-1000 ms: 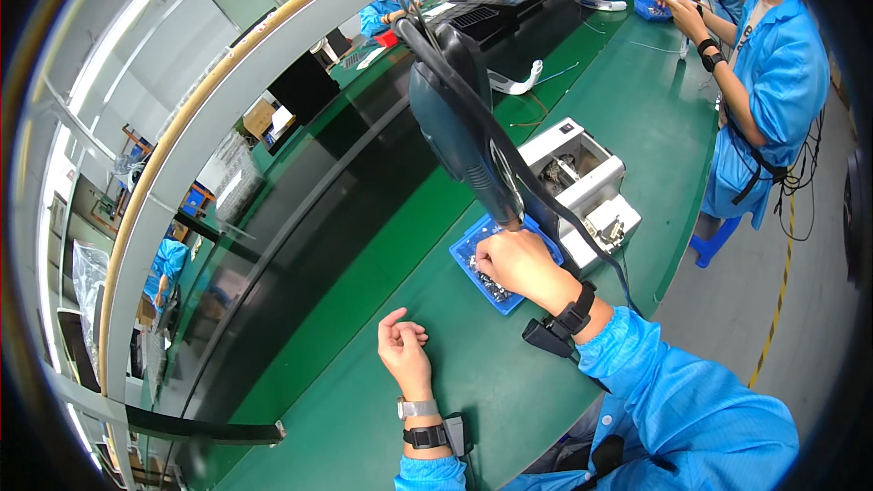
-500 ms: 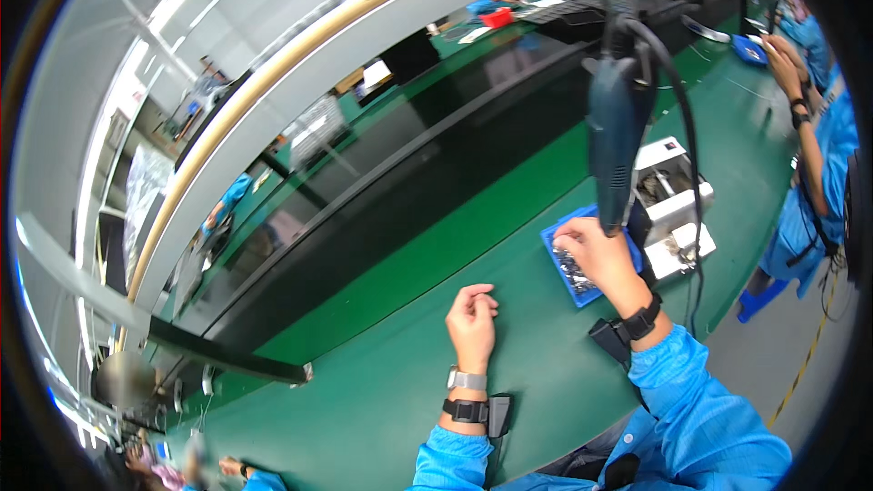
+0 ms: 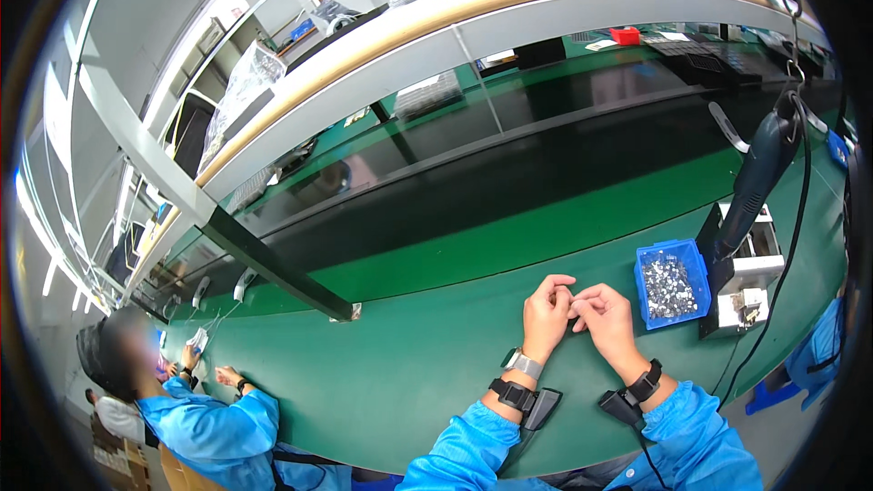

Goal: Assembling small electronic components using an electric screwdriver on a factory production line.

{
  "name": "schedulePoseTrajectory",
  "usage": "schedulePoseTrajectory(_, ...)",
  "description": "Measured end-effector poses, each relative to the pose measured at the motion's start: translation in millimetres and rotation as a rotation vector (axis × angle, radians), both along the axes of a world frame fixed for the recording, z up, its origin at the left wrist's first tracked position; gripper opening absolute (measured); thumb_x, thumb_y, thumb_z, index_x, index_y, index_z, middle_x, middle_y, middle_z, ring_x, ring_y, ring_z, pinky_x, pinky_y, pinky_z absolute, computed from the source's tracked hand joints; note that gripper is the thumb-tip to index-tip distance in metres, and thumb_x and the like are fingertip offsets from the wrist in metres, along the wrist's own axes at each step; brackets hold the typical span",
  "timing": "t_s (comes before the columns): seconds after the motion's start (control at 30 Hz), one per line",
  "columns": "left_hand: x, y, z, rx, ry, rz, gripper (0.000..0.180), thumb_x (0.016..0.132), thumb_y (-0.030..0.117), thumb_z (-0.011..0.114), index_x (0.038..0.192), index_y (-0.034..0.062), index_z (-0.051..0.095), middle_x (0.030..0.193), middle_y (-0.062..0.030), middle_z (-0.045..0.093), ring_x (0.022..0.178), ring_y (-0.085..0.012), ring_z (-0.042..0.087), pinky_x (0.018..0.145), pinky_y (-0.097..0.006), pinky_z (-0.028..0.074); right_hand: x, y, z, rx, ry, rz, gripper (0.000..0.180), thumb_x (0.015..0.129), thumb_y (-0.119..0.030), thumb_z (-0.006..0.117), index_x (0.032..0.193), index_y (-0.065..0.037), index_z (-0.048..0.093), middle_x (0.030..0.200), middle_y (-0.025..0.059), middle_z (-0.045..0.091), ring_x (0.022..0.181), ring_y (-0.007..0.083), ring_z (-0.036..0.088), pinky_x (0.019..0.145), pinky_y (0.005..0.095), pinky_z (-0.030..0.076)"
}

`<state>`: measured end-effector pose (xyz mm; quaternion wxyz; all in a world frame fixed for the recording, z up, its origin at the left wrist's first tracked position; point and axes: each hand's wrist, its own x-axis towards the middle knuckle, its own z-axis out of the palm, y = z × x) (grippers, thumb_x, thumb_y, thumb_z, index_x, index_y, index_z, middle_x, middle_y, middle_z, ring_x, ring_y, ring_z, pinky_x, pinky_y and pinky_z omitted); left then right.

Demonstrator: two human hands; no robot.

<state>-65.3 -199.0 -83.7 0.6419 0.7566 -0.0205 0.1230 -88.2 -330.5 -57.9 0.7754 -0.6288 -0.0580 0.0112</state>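
Note:
My left hand (image 3: 546, 318) and my right hand (image 3: 607, 320) meet over the green bench top, fingertips touching. Both are closed in a pinch; whatever lies between the fingers is too small to make out. Just right of my right hand stands a blue plastic bin (image 3: 642, 289) holding many small metallic and dark parts (image 3: 671, 285). A dark electric screwdriver (image 3: 762, 171) hangs on a hook, tilted, beyond the bin to the right. Its lower end is in front of a white and black bench device (image 3: 757, 269) beside the bin.
A dark metal post (image 3: 282, 265) meets the bench left of my hands. A black conveyor-like strip (image 3: 436, 195) runs along the back, under a wood-edged shelf (image 3: 509, 2). The screwdriver's black cable (image 3: 789, 264) loops down at the right. A co-worker in blue (image 3: 214, 418) sits at the left.
My right hand has left the blue bin and come over to my left hand, fingertips now together. The view has swung left, bringing the co-worker on the left more fully into sight.

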Motion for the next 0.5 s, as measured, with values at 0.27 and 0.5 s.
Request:
schedulePoseTrajectory(0.27, -4, 1, 3, 0.012, 0.04, -0.031, 0.014, 0.095, 0.005, 0.056, 0.105, 0.0003, 0.065, 0.081, -0.0027, 0.068, 0.07, -0.0062, 0.061, 0.061, -0.022, 0.05, 19, 2, -15, -0.214, -0.035, -0.101, 0.005, 0.093, -0.004, 0.061, 0.091, -0.001, 0.059, 0.076, 0.005, 0.064, 0.056, 0.0074, 0.058, 0.049, 0.0209, 0.048)
schedulePoseTrajectory(0.5, 0, 3, -6, -0.143, -0.011, -0.082, 0.013, 0.093, 0.002, 0.062, 0.106, -0.0006, 0.063, 0.093, -0.0039, 0.065, 0.071, -0.0055, 0.059, 0.066, -0.021, 0.052, 20, 4, -15, -0.132, -0.047, -0.097, 0.007, 0.093, -0.002, 0.06, 0.097, 0.002, 0.064, 0.081, 0.0071, 0.07, 0.056, 0.0088, 0.062, 0.049, 0.0239, 0.049)
